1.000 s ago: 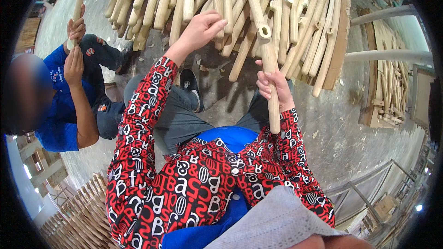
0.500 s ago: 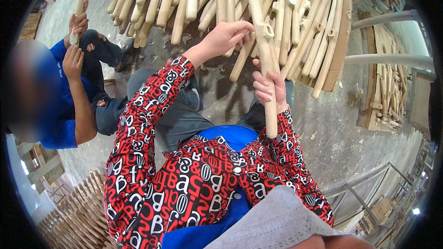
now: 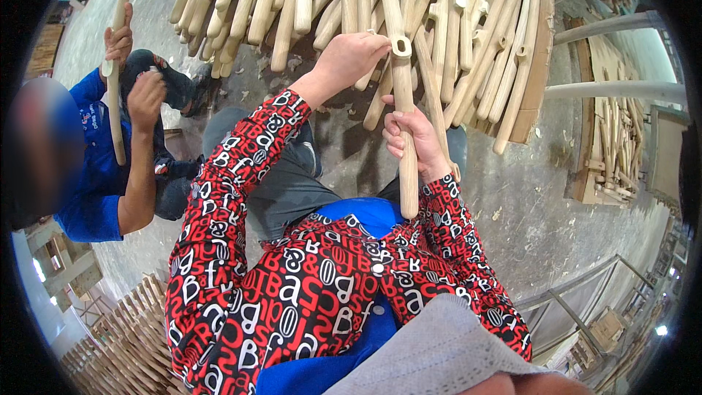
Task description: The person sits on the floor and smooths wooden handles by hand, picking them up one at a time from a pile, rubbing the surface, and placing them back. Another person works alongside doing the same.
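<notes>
A long pale wooden chair leg (image 3: 404, 113) with a rounded lower end slants up and away in front of me. My right hand (image 3: 413, 135) is wrapped around its lower part. An oval slot in the leg faces up toward me. Just left of that slot is my left hand (image 3: 352, 58), its fingers pinched together at the leg's edge. What the left fingers hold, if anything, is too small to make out. Another wooden piece (image 3: 431, 88) slants behind the held leg, passing by my right hand.
A large heap of similar wooden pieces (image 3: 281, 7) lies ahead, with cardboard (image 3: 537, 58) along its right side. At left, a co-worker in blue (image 3: 110, 197) holds a long wooden piece (image 3: 115, 95). Pale metal bars (image 3: 614, 91) and a second stack (image 3: 614, 139) are at right.
The leg has swung left and turned, so its slot now faces up. My left fingers have closed beside it. One of the co-worker's hands has come off their wooden piece.
</notes>
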`<state>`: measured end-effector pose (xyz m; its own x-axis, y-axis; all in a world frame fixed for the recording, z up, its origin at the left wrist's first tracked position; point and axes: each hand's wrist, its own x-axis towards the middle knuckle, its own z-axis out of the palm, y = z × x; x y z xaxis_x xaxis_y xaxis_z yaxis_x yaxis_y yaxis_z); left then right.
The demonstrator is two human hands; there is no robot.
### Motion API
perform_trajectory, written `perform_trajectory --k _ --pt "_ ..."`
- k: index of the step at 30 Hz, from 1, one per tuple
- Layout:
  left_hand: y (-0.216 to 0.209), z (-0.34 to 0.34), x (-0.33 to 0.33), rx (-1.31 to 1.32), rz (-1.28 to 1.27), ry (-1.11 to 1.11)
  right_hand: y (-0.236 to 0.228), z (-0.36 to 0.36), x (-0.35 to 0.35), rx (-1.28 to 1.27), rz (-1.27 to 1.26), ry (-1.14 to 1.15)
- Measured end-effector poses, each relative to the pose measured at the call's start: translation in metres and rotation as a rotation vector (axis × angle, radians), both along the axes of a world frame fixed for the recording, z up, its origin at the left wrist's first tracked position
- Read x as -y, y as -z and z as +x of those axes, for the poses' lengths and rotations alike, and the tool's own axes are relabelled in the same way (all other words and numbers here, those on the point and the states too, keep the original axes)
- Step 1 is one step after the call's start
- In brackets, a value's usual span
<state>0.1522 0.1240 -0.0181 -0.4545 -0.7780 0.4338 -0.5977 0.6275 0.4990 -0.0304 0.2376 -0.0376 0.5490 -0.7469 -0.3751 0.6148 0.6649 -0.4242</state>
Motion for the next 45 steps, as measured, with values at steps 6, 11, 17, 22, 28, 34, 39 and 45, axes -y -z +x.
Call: perform_trajectory --k 6,11,17,22,28,34,39,45 --pt "-0.007 0.012 -0.001 0.049 0.156 0.096 -0.005 0.009 -0.002 -0.402 -0.116 -0.034" --pt "-0.023 -0.004 -0.023 -0.012 0.687 0.44 0.012 -0.002 0.002 -0.63 -0.196 0.083" --pt "0.001 0.014 -0.005 -0.205 0.568 -0.024 0.01 0.012 0.003 -0.582 -0.222 0.083" --pt "0.006 0.009 0.002 -0.38 0.838 -0.135 0.011 0.016 0.002 -0.637 -0.212 0.095" --pt "0.015 0.011 0.01 -0.603 1.279 -0.22 0.019 0.028 -0.01 -0.862 -0.348 0.074" --pt "0.018 0.006 0.0 -0.417 1.088 -0.233 0.024 0.032 -0.026 -1.0 -0.46 0.188" --pt "-0.006 -0.003 -0.003 -0.865 1.315 -0.062 0.029 0.027 -0.027 -1.061 -0.67 0.37" --pt "-0.017 -0.009 -0.017 -1.144 1.123 -0.058 0.02 0.036 -0.024 -1.041 -0.723 0.424"
